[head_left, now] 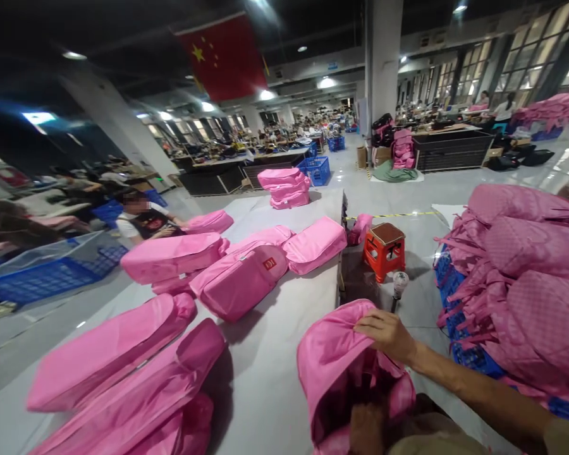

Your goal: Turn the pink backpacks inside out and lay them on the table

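A pink backpack (332, 354) stands at the table's right edge, its opening facing me and its inside dark. My right hand (384, 332) pinches the fabric at the top of this opening, fingers closed on it. My left hand (367, 420) reaches into the bag; only the wrist part shows, and the fingers are hidden in the shadow inside. Left of the bag, more pink backpacks lie on the pale table (260, 366), among them one with a red label (241, 281) and a long one (104, 351) nearer to me.
Pink bags (545, 316) are heaped over blue crates on the right. A red stool (384, 251) stands beyond the table's right edge. Across the table at left is a seated person (145, 218), near a blue crate (52, 272). Three stacked pink bags (284, 188) sit at the far end.
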A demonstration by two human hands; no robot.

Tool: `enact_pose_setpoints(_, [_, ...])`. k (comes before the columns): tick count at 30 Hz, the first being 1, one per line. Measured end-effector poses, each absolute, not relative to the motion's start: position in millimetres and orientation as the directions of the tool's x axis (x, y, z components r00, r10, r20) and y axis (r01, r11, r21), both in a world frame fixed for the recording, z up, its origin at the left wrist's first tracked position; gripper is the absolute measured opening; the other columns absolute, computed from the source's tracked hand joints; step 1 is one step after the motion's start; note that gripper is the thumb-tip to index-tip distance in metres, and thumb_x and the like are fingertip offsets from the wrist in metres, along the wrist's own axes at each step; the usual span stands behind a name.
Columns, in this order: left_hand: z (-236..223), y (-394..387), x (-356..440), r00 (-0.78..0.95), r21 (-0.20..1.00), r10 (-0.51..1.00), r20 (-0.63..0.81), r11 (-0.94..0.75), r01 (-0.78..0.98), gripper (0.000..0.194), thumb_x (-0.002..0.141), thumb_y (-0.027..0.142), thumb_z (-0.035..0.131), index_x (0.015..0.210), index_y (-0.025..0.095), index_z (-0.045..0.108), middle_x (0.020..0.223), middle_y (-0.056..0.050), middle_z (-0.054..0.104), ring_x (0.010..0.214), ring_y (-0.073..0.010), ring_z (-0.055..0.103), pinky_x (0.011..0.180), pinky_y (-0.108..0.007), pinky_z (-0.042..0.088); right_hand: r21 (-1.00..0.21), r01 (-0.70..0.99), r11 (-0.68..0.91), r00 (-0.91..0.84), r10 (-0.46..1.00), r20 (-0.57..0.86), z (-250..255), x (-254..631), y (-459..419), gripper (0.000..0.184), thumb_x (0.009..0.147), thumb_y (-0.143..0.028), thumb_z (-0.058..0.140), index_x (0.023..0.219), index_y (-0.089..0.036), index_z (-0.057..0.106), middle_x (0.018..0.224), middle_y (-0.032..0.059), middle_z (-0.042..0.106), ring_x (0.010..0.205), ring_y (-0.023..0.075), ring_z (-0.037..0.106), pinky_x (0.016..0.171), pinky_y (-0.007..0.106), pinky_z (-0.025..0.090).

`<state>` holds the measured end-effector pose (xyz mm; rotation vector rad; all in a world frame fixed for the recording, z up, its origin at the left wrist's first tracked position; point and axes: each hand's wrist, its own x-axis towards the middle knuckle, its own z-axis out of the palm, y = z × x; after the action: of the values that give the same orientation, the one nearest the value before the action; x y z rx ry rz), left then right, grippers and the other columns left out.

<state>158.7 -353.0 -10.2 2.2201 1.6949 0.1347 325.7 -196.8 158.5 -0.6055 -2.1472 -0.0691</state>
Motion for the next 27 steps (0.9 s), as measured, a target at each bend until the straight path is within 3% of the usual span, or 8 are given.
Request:
enact_pose_setpoints(4, [-3.0, -316.9, 178.9, 0.451, 0.42, 0.844, -0.29, -0.311, 0.853, 0.056, 0.079, 0.016, 0.084, 0.133, 0.028, 0.088, 0.133, -0.021, 0.085, 0.097, -0.0467, 0.086, 0.074, -0.051, 0.066, -0.272, 0.585, 0.764, -0.395, 0.562, 0.727, 157.2, 390.8, -209.8, 0.055, 0.12, -0.057, 0.042, 0.128, -0.02, 0.081, 0.105, 0.0087, 0.085, 0.1, 0.0207, 0.079, 0.087, 0.033, 0.065])
enact_pose_setpoints(6, [4.5, -306.7, 183.4, 0.505, 0.441, 0.84, -0.198, -0.384, 0.811, 0.056, 0.081, 0.017, 0.083, 0.134, 0.035, 0.086, 0.139, -0.016, 0.084, 0.094, -0.0406, 0.087, 0.073, -0.046, 0.066, -0.267, 0.658, 0.705, -0.337, 0.592, 0.733, 153.8, 417.2, -219.7, 0.055, 0.121, -0.055, 0.041, 0.136, -0.02, 0.081, 0.109, 0.0107, 0.086, 0.103, 0.0218, 0.08, 0.088, 0.034, 0.067])
enact_pose_setpoints(9, [34.1, -292.3, 187.8, 0.562, 0.46, 0.742, 0.366, -0.669, 0.583, 0.052, 0.094, 0.015, 0.071, 0.141, 0.036, 0.081, 0.115, -0.006, 0.091, 0.088, -0.0278, 0.086, 0.077, -0.036, 0.066, -0.251, 0.748, 0.614, -0.25, 0.611, 0.751, 149.5, 450.3, -229.2, 0.043, 0.121, -0.042, 0.049, 0.144, -0.021, 0.078, 0.113, 0.011, 0.086, 0.104, 0.0226, 0.081, 0.09, 0.034, 0.068])
enact_pose_setpoints(11, [66.7, -272.1, 192.4, 0.445, 0.318, 0.52, 0.729, -0.833, 0.452, 0.048, 0.1, 0.011, 0.066, 0.142, 0.03, 0.079, 0.109, -0.004, 0.091, 0.095, -0.0236, 0.085, 0.087, -0.034, 0.064, -0.244, 0.802, 0.546, -0.192, 0.621, 0.76, 146.8, 469.2, -228.9, 0.037, 0.119, -0.033, 0.053, 0.142, -0.021, 0.079, 0.112, 0.0098, 0.086, 0.101, 0.0224, 0.082, 0.09, 0.035, 0.069])
enact_pose_setpoints(13, [99.3, -238.5, 199.2, 0.339, 0.232, 0.447, 0.828, -0.823, 0.518, 0.046, 0.103, 0.012, 0.07, 0.146, 0.027, 0.075, 0.118, -0.005, 0.09, 0.114, -0.0238, 0.083, 0.106, -0.036, 0.06, -0.233, 0.847, 0.478, -0.139, 0.623, 0.77, 142.4, 485.9, -223.0, 0.031, 0.118, -0.029, 0.055, 0.133, -0.021, 0.081, 0.108, 0.0081, 0.086, 0.099, 0.022, 0.082, 0.088, 0.034, 0.069])
enact_pose_setpoints(20, [94.9, -94.6, 232.1, 0.44, 0.358, 0.683, 0.582, -0.702, 0.616, 0.079, 0.104, 0.047, 0.059, 0.176, 0.017, 0.047, 0.176, -0.018, 0.056, 0.163, -0.0367, 0.055, 0.127, -0.054, 0.053, -0.27, 0.883, 0.383, -0.051, 0.653, 0.756, 104.6, 528.3, -176.5, 0.027, 0.116, -0.03, 0.057, 0.124, -0.023, 0.082, 0.102, 0.0074, 0.086, 0.096, 0.0232, 0.084, 0.085, 0.034, 0.071])
enact_pose_setpoints(24, [44.7, -52.6, 250.4, 0.34, 0.516, 0.764, 0.548, -0.629, 0.581, 0.069, 0.099, 0.033, 0.05, 0.166, 0.02, 0.063, 0.162, -0.015, 0.071, 0.148, -0.0329, 0.07, 0.118, -0.046, 0.061, -0.321, 0.889, 0.326, -0.007, 0.711, 0.703, 78.7, 536.8, -140.6, 0.033, 0.116, -0.03, 0.051, 0.108, -0.025, 0.083, 0.095, 0.007, 0.084, 0.086, 0.0235, 0.083, 0.077, 0.031, 0.069])
enact_pose_setpoints(27, [25.5, -28.3, 255.8, 0.24, 0.662, 0.856, 0.457, -0.508, 0.551, 0.059, 0.097, 0.037, 0.05, 0.148, 0.026, 0.077, 0.132, -0.012, 0.087, 0.111, -0.0314, 0.087, 0.094, -0.038, 0.068, -0.413, 0.857, 0.307, 0.034, 0.766, 0.642, 70.0, 534.6, -102.0, 0.044, 0.118, -0.038, 0.052, 0.082, -0.025, 0.073, 0.076, 0.0016, 0.074, 0.066, 0.0186, 0.074, 0.06, 0.027, 0.057])
